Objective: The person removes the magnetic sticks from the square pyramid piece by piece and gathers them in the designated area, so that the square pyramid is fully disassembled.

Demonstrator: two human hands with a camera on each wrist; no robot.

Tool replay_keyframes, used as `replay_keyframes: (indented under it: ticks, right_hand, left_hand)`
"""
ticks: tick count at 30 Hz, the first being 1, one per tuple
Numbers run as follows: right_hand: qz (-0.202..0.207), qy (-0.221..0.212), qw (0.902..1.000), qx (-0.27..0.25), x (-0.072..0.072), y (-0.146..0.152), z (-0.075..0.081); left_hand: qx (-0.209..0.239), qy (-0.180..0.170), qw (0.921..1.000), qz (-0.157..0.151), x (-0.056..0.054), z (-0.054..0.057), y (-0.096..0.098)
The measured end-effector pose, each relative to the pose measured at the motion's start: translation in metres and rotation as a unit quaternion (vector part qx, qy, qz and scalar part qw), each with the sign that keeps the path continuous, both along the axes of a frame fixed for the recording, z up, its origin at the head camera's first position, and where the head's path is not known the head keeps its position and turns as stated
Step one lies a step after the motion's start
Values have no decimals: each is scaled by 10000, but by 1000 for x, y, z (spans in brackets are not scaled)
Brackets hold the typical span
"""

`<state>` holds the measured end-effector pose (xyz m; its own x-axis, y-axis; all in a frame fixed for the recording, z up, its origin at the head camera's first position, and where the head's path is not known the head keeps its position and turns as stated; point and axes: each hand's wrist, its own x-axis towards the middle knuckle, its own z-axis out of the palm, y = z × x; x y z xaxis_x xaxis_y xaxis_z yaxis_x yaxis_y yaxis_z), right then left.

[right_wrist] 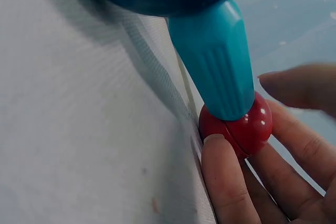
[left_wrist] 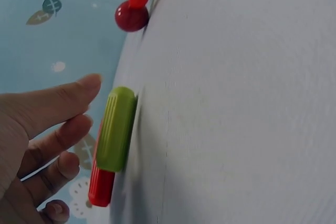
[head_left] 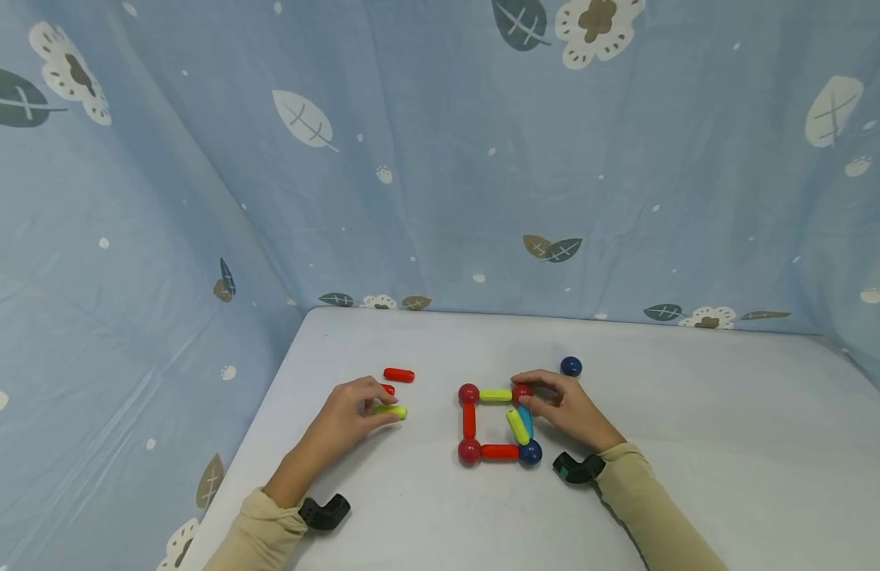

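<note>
My left hand (head_left: 349, 408) is beside a yellow-green rod (left_wrist: 116, 129) on the table. Its thumb and fingers are spread apart, with no clear grip on the rod. My right hand (head_left: 564, 404) has its fingers around a red ball (right_wrist: 239, 127), the far right corner of a square frame. One finger of that hand is blurred off the ball. A light-blue rod (right_wrist: 215, 61) joins this ball to a dark blue ball (head_left: 529, 452). Another yellow-green rod (head_left: 517, 426) slants up from the dark blue ball. Red balls (head_left: 469, 451) stand at the left corners.
A red rod (head_left: 399, 374) lies beyond my left hand, with another red rod (left_wrist: 101, 187) partly hidden near the fingers. One loose dark blue ball (head_left: 572, 365) sits behind my right hand. Patterned blue cloth (head_left: 440, 159) rises at the table's back and left.
</note>
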<state>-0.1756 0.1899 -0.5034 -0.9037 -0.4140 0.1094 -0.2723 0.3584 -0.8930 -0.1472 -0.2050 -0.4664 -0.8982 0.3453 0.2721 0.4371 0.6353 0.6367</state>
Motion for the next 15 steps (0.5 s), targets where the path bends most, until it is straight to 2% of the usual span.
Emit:
replay_keyframes:
  ticks: [5,11,15]
  right_hand:
    - [-197,209,9995,109,0,-1,-1]
    - [-521,69,9986,-43,-2,-4,-1]
    - [-561,172,9983,-71,-4,-3,-2]
  left_hand:
    - [82,95,9998,-152,2,1,5]
    - [0,14,9996,-292,4,1,15]
    - [-1,11,9989,-474,4,4,27]
